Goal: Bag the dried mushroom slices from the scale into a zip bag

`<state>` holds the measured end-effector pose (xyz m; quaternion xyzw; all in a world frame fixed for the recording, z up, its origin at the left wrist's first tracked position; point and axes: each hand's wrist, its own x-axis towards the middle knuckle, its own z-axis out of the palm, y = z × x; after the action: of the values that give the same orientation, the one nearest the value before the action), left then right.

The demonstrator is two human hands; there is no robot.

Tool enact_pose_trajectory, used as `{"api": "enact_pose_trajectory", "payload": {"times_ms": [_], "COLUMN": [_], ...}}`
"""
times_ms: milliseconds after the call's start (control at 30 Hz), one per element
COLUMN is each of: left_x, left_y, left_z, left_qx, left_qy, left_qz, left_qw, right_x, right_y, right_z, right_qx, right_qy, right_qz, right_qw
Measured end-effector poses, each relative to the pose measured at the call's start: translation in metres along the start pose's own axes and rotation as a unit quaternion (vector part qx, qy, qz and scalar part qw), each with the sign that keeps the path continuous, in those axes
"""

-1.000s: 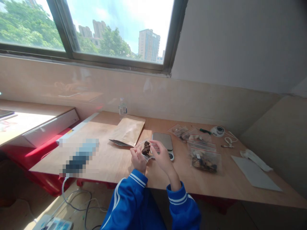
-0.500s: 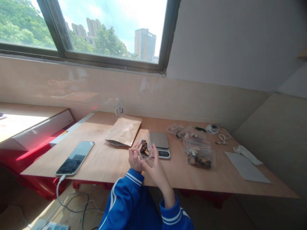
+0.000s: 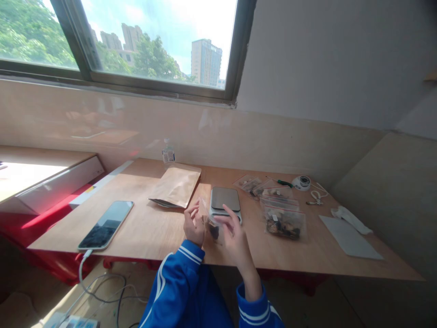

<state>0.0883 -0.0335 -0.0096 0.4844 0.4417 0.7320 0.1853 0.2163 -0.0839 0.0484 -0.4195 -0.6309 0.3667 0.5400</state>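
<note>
Table edge: the near edge of the wooden table (image 3: 153, 232) runs just under my wrists; my hands work right over it.
Room to the left: bare wood between my left hand (image 3: 194, 226) and the phone (image 3: 106, 224), which lies flat near the left front corner with its cable hanging off the edge.
Room ahead: close quarters. The small scale (image 3: 224, 200) sits just beyond my fingers, with the brown paper pouch (image 3: 176, 186) flat beside it to the left.
Room to the right: the filled zip bag (image 3: 282, 223) lies near, more bags behind it, a grey sheet (image 3: 347, 238) further out.
Small clear bag: the small clear bag (image 3: 210, 224) with dark pieces inside hangs between my two hands, above the table's front edge.
Left fingers: curled, pinching the bag's left side near its top.
Right fingers: my right hand (image 3: 235, 237) is half closed, fingertips on the bag's right side, thumb hidden behind the plastic.
</note>
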Motion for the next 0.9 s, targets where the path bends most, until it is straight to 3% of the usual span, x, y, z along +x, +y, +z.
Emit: {"api": "enact_pose_trajectory", "payload": {"times_ms": [133,267,500,667,900], "left_x": [0.006,0.008,0.006,0.006,0.006], "left_y": [-0.002,-0.006,0.001,0.002,0.003], "left_z": [0.000,0.001,0.003,0.004,0.003], "left_qx": [0.040,0.035,0.039,0.004,-0.030], "left_qy": [-0.010,-0.059,-0.041,-0.052,-0.053], "left_qz": [-0.061,-0.118,-0.118,-0.124,-0.150], "left_qw": [0.997,0.991,0.991,0.991,0.987], "right_x": [0.001,0.002,0.000,0.000,0.000], "right_y": [-0.001,0.018,0.046,0.044,0.044], "right_z": [-0.019,-0.030,-0.048,-0.051,-0.050], "right_qx": [-0.013,0.023,0.021,0.047,0.046], "right_qy": [0.037,0.084,0.136,0.190,0.202], "right_qz": [-0.010,0.012,0.125,0.115,0.099], "right_qw": [0.999,0.996,0.983,0.974,0.973]}}
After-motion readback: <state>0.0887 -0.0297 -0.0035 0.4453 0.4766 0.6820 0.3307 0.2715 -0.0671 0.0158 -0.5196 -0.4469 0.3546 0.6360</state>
